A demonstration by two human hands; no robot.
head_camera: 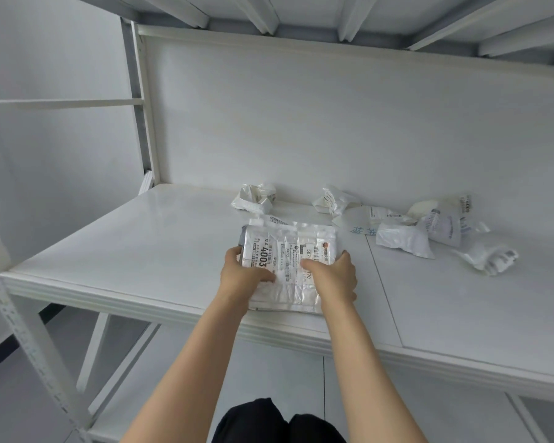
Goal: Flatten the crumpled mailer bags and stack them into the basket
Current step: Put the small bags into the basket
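- White shelf board [125,251] below a white back wall; the flattened silvery-white plastic mailer bag [288,247] lies near its front edge.
- Both hands cover its near corners, the small label print is unreadable, and a grey layer shows beneath at far left: separate bag or not, cannot tell.
- Its long axis runs front to back, label text sideways.
- Left hand [242,273] grips the left edge and right hand [333,278] the right, thumbs on top.
- Crumpled white mailer bags [400,238] lie behind and to the right.

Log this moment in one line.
left hand: grips flattened mailer bags, left edge | right hand: grips right edge | crumpled bags: shelf rear right | basket: not in view
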